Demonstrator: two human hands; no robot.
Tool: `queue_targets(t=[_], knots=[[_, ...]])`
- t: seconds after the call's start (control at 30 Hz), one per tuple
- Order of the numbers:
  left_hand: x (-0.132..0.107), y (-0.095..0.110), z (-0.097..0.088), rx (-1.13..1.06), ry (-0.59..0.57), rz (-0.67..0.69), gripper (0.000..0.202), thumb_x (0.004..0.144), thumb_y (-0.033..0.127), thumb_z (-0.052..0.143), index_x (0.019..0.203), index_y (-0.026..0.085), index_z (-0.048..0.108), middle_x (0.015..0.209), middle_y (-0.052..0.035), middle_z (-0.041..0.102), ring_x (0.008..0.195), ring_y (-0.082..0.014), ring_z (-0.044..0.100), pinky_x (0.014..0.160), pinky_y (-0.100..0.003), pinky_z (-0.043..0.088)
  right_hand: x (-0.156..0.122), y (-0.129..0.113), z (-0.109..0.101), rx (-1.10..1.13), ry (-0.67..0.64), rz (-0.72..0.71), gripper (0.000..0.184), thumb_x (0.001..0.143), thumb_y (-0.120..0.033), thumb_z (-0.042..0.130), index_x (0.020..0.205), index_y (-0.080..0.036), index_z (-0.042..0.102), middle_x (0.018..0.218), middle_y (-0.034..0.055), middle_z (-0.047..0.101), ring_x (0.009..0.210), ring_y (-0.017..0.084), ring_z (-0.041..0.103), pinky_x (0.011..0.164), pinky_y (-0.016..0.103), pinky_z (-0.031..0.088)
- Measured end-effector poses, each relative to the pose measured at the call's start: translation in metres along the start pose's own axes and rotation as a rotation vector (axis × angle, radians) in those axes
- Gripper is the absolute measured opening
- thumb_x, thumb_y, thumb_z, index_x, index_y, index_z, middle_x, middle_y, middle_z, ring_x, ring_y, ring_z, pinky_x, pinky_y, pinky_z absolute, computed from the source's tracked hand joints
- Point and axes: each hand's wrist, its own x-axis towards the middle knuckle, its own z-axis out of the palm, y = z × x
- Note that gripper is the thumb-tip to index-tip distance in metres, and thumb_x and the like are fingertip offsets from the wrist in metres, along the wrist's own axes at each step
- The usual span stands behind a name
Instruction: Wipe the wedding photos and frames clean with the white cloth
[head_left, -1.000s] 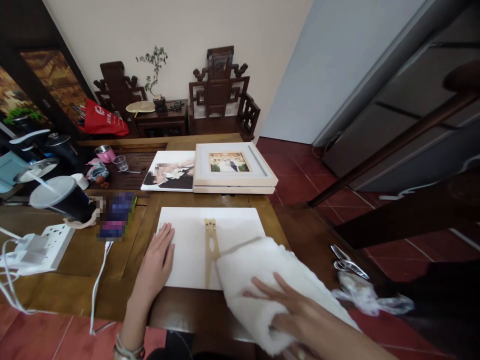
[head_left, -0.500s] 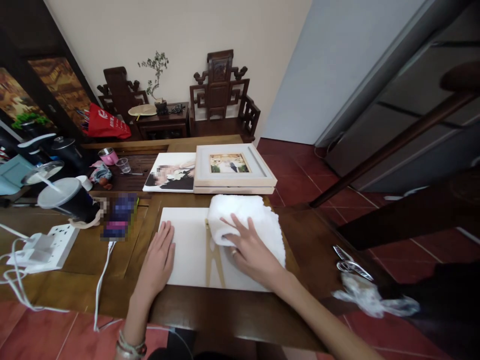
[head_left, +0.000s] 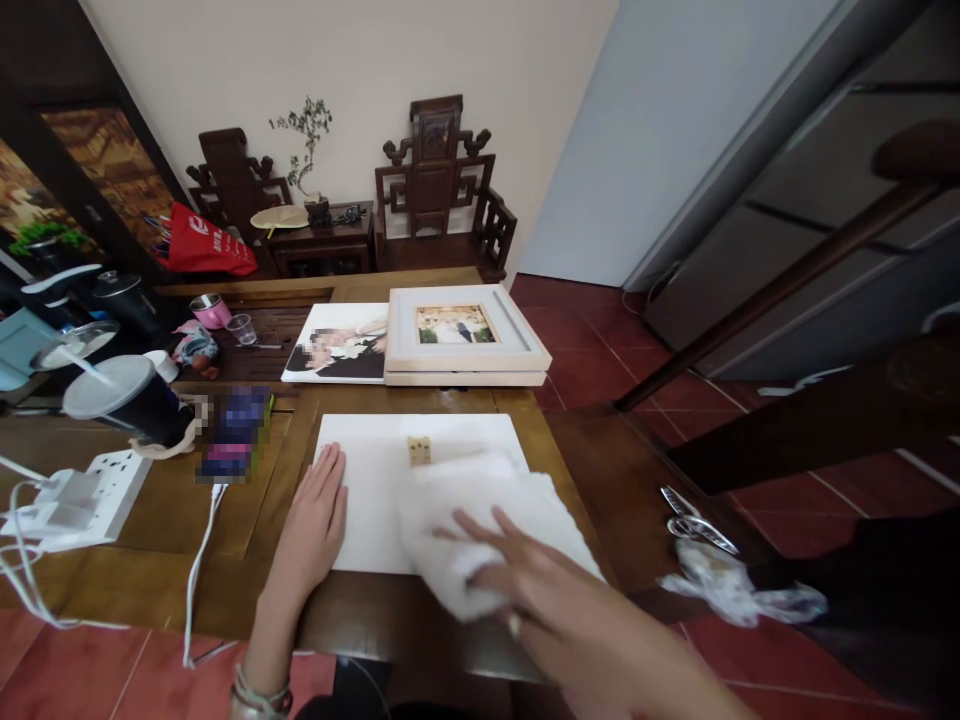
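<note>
A white board (head_left: pixel 375 480) lies flat at the near edge of the wooden table (head_left: pixel 262 590). My left hand (head_left: pixel 313 525) rests open and flat on the board's left edge. My right hand (head_left: pixel 517 580) is spread flat on a folded white towel (head_left: pixel 480 510), which covers the board's near right part. The hand is blurred by motion. A pale wooden stand strip (head_left: pixel 418 450) fixed to the board shows only at its far end; the rest is under the towel.
A framed photo (head_left: pixel 461 335) on a stack and a photo print (head_left: pixel 337 345) lie further back. A dark lidded cup (head_left: pixel 120 395), a power strip (head_left: pixel 75 500) with cables and a phone (head_left: pixel 232 430) sit left. Scissors (head_left: pixel 694 525) and crumpled plastic (head_left: pixel 727 590) lie right.
My right hand has dragged the towel from the board's far right corner back toward me across the wooden strip. The left hand has stayed put.
</note>
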Motion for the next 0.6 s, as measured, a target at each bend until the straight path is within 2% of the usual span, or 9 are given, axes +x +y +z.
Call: queue_targets(t=[0.13, 0.2, 0.27, 0.33, 0.43, 0.53, 0.6], knots=[[0.0, -0.001, 0.0, 0.001, -0.008, -0.009, 0.049, 0.097, 0.023, 0.034, 0.146, 0.019, 0.031, 0.152, -0.0114, 0.035, 0.142, -0.0229, 0.028, 0.116, -0.049, 0.027, 0.057, 0.029, 0.005, -0.094, 0.203, 0.04, 0.047, 0.074, -0.001, 0.04, 0.114, -0.013, 0.06, 0.15, 0.012, 0.036, 0.143, 0.03, 0.014, 0.113, 0.061, 0.011], [0.0, -0.001, 0.0, -0.006, -0.002, -0.013, 0.049, 0.097, 0.023, 0.034, 0.146, 0.018, 0.032, 0.151, -0.0116, 0.036, 0.142, -0.0228, 0.028, 0.115, -0.049, 0.027, 0.079, 0.032, 0.01, -0.121, 0.267, 0.077, 0.049, 0.075, -0.003, 0.041, 0.12, -0.011, 0.058, 0.151, 0.0149, 0.033, 0.143, 0.034, 0.01, 0.111, 0.065, 0.009], [-0.001, -0.001, 0.0, -0.019, 0.013, -0.012, 0.048, 0.097, 0.024, 0.034, 0.146, 0.02, 0.033, 0.151, -0.0114, 0.036, 0.141, -0.0231, 0.029, 0.115, -0.049, 0.028, 0.088, 0.027, 0.019, -0.148, 0.282, 0.099, 0.05, 0.074, -0.003, 0.044, 0.121, -0.013, 0.058, 0.153, 0.0149, 0.029, 0.142, 0.038, 0.006, 0.108, 0.07, 0.007], [-0.001, -0.001, 0.001, -0.03, 0.022, -0.01, 0.048, 0.097, 0.024, 0.034, 0.146, 0.021, 0.033, 0.151, -0.0111, 0.037, 0.141, -0.0233, 0.03, 0.115, -0.049, 0.028, 0.085, 0.014, 0.031, -0.178, 0.276, 0.092, 0.052, 0.071, -0.001, 0.047, 0.119, -0.015, 0.061, 0.154, 0.0132, 0.026, 0.142, 0.039, 0.0, 0.107, 0.071, 0.003], [-0.001, -0.001, 0.001, -0.032, 0.02, -0.008, 0.049, 0.098, 0.022, 0.033, 0.147, 0.021, 0.03, 0.151, -0.0111, 0.036, 0.142, -0.0231, 0.028, 0.115, -0.05, 0.027, 0.062, -0.009, 0.052, -0.183, 0.236, 0.047, 0.049, 0.069, -0.001, 0.048, 0.113, -0.018, 0.065, 0.157, 0.0087, 0.02, 0.142, 0.038, -0.005, 0.108, 0.07, -0.001], [-0.001, -0.001, 0.002, -0.024, 0.004, -0.008, 0.05, 0.098, 0.021, 0.032, 0.147, 0.02, 0.029, 0.152, -0.0112, 0.034, 0.142, -0.0229, 0.027, 0.115, -0.051, 0.027, 0.034, -0.027, 0.069, -0.13, 0.086, -0.004, 0.04, 0.067, -0.008, 0.054, 0.103, -0.02, 0.069, 0.157, 0.0061, 0.018, 0.141, 0.042, -0.003, 0.107, 0.072, 0.0], [-0.001, -0.002, 0.002, -0.018, -0.006, -0.009, 0.05, 0.097, 0.021, 0.032, 0.147, 0.02, 0.029, 0.152, -0.0116, 0.034, 0.143, -0.023, 0.026, 0.115, -0.051, 0.027, 0.023, -0.033, 0.071, -0.087, -0.017, -0.047, 0.036, 0.066, -0.012, 0.057, 0.099, -0.021, 0.071, 0.156, 0.0056, 0.022, 0.141, 0.043, 0.003, 0.107, 0.073, 0.003]])
